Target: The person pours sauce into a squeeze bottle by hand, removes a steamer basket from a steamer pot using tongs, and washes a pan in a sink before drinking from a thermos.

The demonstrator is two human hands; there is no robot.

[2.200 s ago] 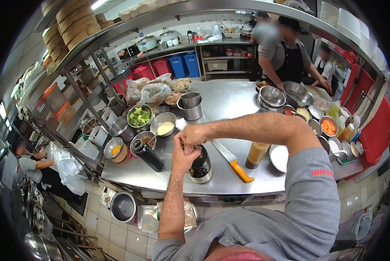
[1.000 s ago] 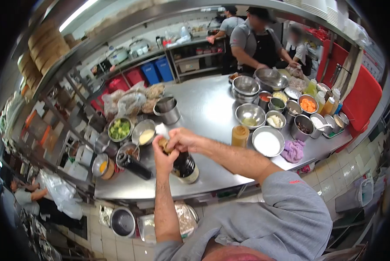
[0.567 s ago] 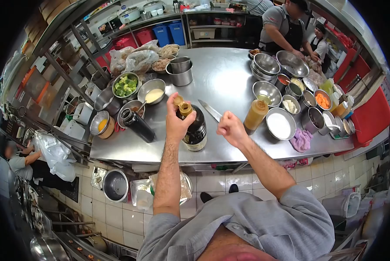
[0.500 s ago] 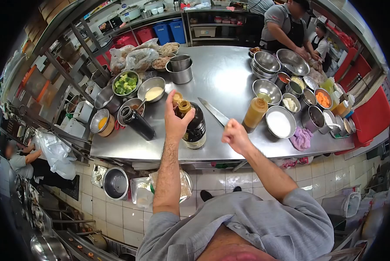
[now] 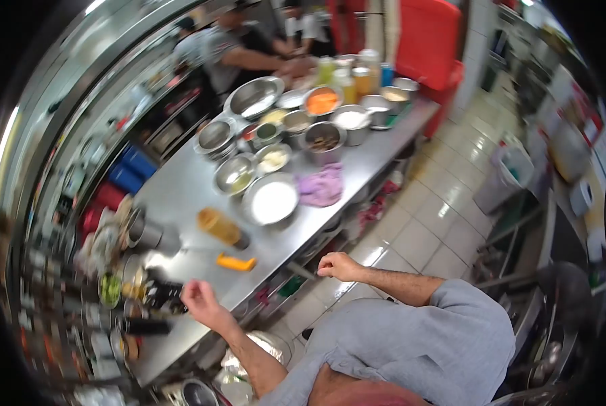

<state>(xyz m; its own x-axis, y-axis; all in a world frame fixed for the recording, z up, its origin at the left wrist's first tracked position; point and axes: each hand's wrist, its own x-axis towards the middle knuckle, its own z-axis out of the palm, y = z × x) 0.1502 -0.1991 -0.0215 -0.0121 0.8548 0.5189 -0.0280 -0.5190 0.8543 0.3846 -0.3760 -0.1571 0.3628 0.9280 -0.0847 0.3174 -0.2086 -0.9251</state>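
We are between grips, as we judge it, with both hands off the dark bottle (image 5: 164, 295), which stands at the near left part of the steel table (image 5: 184, 203), in the lower left of the frame; our left hand (image 5: 208, 306) is just beside it, the fingers half-bent and slack, released, with nothing seen in them; our right hand (image 5: 340, 266) hangs past the table's near edge, around the middle of the frame, its fingers curled inward, and we cannot tell whether they close on anything small; any fresh grip calls for opening those fingers and keeping clear of the knife, whose orange handle (image 5: 235, 262) lies near the squeeze bottle (image 5: 220, 228). Against the earlier frame, our left hand has left the bottle's neck, and our right hand has moved away from the knife blade; our view has swung right, so the bowl of white contents (image 5: 272, 201) and the purple cloth (image 5: 321, 186) now sit near the centre; the bottle's mouth is too blurred to read.
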